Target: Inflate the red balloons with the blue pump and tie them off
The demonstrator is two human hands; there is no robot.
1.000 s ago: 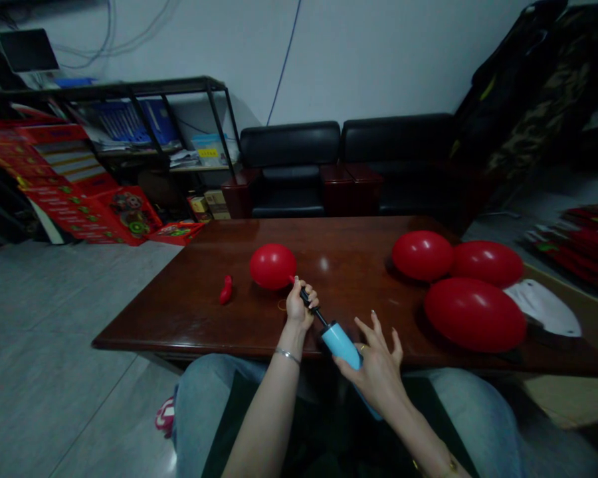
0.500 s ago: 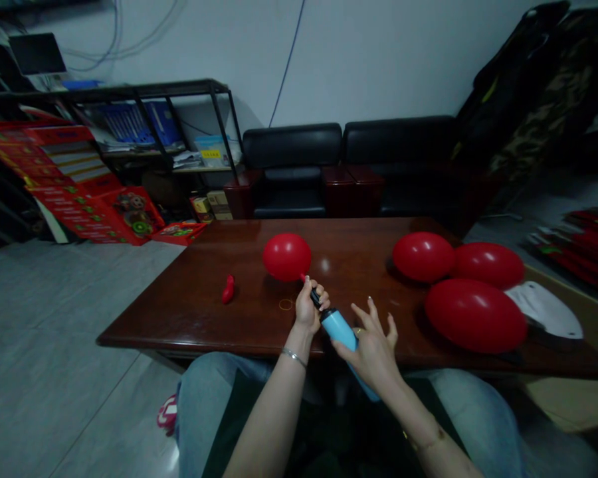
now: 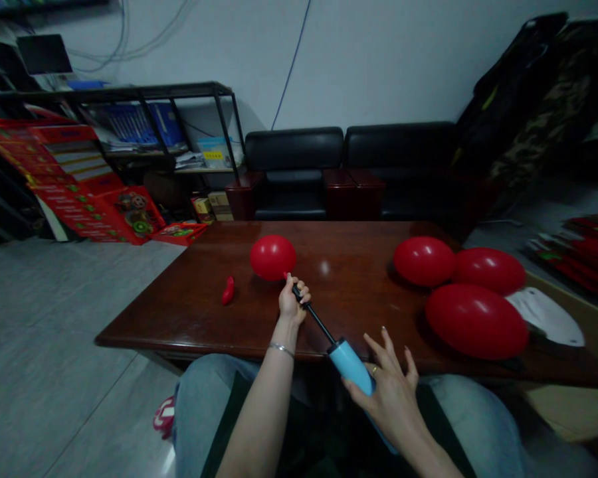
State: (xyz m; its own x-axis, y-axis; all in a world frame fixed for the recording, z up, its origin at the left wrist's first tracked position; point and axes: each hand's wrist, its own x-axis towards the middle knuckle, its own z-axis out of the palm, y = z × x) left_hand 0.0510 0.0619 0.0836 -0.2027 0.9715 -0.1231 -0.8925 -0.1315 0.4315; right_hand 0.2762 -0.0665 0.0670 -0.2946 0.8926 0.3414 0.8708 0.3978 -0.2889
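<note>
A red balloon (image 3: 273, 257), partly inflated, rests over the table with its neck on the nozzle of a blue balloon pump (image 3: 351, 366). My left hand (image 3: 293, 297) is closed round the pump's black nozzle end and pinches the balloon's neck. My right hand (image 3: 389, 392) grips the blue barrel between thumb and forefinger, its other fingers spread apart. A long stretch of the pump's black rod shows between the two hands. Left of the inflated balloon lies a small limp red balloon (image 3: 228, 291).
Three inflated red balloons (image 3: 477, 321) sit together at the right of the brown table (image 3: 179, 322), beside a white flat object (image 3: 548, 316). Beyond the table stand black sofas (image 3: 294, 149). Red boxes (image 3: 80, 192) are stacked at the left by a shelf.
The hands have moved apart, drawing the barrel back so the black rod is exposed. My left hand and the balloon shifted left; my right hand went down and right.
</note>
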